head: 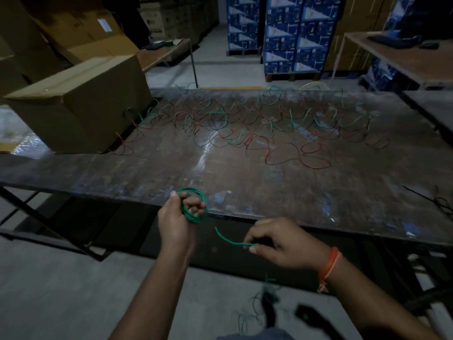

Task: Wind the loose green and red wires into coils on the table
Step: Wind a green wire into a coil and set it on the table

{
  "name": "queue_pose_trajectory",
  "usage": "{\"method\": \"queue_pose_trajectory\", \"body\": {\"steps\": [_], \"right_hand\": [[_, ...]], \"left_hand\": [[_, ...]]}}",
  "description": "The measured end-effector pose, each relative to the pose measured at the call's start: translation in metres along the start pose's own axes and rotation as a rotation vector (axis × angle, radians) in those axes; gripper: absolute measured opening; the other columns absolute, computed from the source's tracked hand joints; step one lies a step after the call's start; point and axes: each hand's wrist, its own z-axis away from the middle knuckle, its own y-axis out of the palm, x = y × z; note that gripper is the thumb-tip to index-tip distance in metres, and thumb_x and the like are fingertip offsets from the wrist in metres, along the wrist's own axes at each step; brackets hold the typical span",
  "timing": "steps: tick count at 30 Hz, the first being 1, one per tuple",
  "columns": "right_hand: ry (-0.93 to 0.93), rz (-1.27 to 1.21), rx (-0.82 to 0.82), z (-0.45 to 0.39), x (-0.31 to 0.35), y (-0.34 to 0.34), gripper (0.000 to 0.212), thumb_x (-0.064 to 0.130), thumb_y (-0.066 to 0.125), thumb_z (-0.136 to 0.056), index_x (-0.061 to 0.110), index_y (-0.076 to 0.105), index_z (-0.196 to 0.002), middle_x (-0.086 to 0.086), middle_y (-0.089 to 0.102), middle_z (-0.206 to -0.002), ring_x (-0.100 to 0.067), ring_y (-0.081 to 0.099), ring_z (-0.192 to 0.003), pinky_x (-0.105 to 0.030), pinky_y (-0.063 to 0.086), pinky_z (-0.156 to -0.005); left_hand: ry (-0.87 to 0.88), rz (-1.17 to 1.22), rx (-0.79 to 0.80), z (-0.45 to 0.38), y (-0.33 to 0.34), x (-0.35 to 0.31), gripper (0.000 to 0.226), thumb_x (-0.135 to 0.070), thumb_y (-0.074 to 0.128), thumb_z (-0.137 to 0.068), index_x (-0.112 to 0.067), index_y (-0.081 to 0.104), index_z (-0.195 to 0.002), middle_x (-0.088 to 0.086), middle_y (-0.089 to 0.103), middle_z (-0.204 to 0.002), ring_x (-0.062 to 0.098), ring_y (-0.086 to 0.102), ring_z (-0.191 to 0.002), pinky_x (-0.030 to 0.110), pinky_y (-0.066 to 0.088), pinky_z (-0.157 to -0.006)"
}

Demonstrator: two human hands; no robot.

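My left hand (176, 218) grips a small green wire coil (196, 192) just off the near edge of the dark table (245, 182). A loose green tail (225, 239) runs from the coil down to my right hand (277, 244), which pinches it between thumb and fingertips below the table edge. A wide tangle of loose green and red wires (245, 128) lies across the far half of the table. A red wire loop (311, 153) lies nearest, at the middle right.
A large cardboard box (81, 104) stands on the table's far left corner. Thin dark wires (438, 202) lie at the right edge. More wires (259, 303) lie on the floor by my legs. Stacked blue cartons (294, 33) and other tables stand behind.
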Motion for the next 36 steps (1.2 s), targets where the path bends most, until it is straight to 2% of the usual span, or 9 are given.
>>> {"method": "queue_pose_trajectory", "body": {"steps": [5,8,11,14,17,22,26,30,36], "right_hand": [[-0.172,0.011,-0.272,-0.029,0.04,-0.026,0.006,0.018,0.071,-0.091,0.014,0.075,-0.093,0.002,0.066,-0.08,-0.008,0.061,-0.076,-0.026,0.049,-0.07],[-0.132,-0.006,-0.359,-0.043,0.029,-0.044,0.002,0.016,0.076,-0.088,0.015,0.075,-0.089,0.007,0.067,-0.08,-0.003,0.06,-0.075,-0.017,0.046,-0.068],[-0.012,-0.184,-0.385,-0.048,0.008,-0.045,0.002,0.013,0.076,-0.088,0.012,0.076,-0.09,0.004,0.072,-0.084,-0.008,0.068,-0.079,-0.023,0.054,-0.073],[0.076,-0.38,-0.397,-0.045,-0.013,-0.033,0.002,0.014,0.073,-0.091,0.015,0.075,-0.091,0.0,0.074,-0.084,-0.016,0.07,-0.08,-0.03,0.056,-0.075],[0.147,-0.445,-0.352,-0.039,-0.026,-0.016,0.009,0.017,0.067,-0.097,0.013,0.074,-0.095,0.002,0.07,-0.078,-0.004,0.063,-0.071,-0.021,0.049,-0.068],[0.274,-0.629,-0.228,-0.032,-0.031,0.022,0.042,0.042,0.047,-0.101,0.006,0.066,-0.096,0.008,0.06,-0.072,-0.008,0.052,-0.062,-0.024,0.042,-0.06],[0.359,-0.743,-0.192,-0.014,-0.036,0.051,0.006,0.013,0.057,-0.1,0.011,0.06,-0.104,0.002,0.063,-0.074,-0.013,0.059,-0.067,-0.026,0.051,-0.065],[0.421,-0.66,-0.235,0.007,-0.044,0.062,0.015,0.0,0.063,-0.093,0.014,0.062,-0.096,0.0,0.062,-0.07,-0.009,0.058,-0.059,-0.028,0.048,-0.063],[0.324,-0.365,-0.614,0.01,-0.029,0.035,0.012,0.008,0.071,-0.091,0.015,0.068,-0.082,-0.003,0.065,-0.073,-0.003,0.053,-0.067,-0.022,0.044,-0.064]], "left_hand": [[0.081,-0.499,0.278,0.034,0.014,0.029,0.035,-0.021,0.037,-0.108,-0.003,0.053,-0.082,0.004,0.052,-0.053,0.014,0.048,-0.048,0.022,0.041,-0.046],[-0.084,-0.503,0.437,0.042,0.017,0.026,0.031,-0.028,0.044,-0.101,-0.008,0.05,-0.078,0.0,0.033,-0.049,0.008,0.027,-0.04,0.017,0.024,-0.039],[-0.28,-0.374,0.506,0.046,0.018,0.018,0.029,-0.027,0.04,-0.099,-0.011,0.052,-0.077,-0.003,0.023,-0.052,0.007,0.015,-0.042,0.019,0.01,-0.044],[-0.411,-0.188,0.479,0.043,0.014,0.012,0.025,-0.028,0.043,-0.095,-0.013,0.05,-0.077,-0.007,0.021,-0.05,0.004,0.013,-0.04,0.019,0.007,-0.044],[-0.46,-0.105,0.485,0.041,0.007,0.012,0.023,-0.029,0.044,-0.094,-0.015,0.048,-0.075,-0.009,0.022,-0.05,0.003,0.016,-0.039,0.018,0.01,-0.04],[-0.551,0.248,0.457,0.036,0.0,0.012,0.031,-0.026,0.04,-0.099,-0.017,0.053,-0.072,-0.009,0.029,-0.046,0.002,0.017,-0.039,0.016,0.013,-0.038],[-0.478,0.45,0.441,0.021,-0.007,0.002,0.034,-0.026,0.034,-0.103,-0.018,0.054,-0.077,-0.007,0.034,-0.049,0.004,0.018,-0.043,0.017,0.019,-0.041],[-0.351,0.39,0.31,0.014,-0.008,-0.012,0.03,-0.027,0.037,-0.102,-0.02,0.051,-0.077,-0.009,0.031,-0.048,0.004,0.024,-0.038,0.016,0.021,-0.038],[-0.224,0.126,0.222,0.016,-0.007,-0.005,0.016,-0.03,0.046,-0.091,-0.019,0.045,-0.079,-0.011,0.029,-0.047,0.0,0.024,-0.035,0.018,0.014,-0.038]]}}
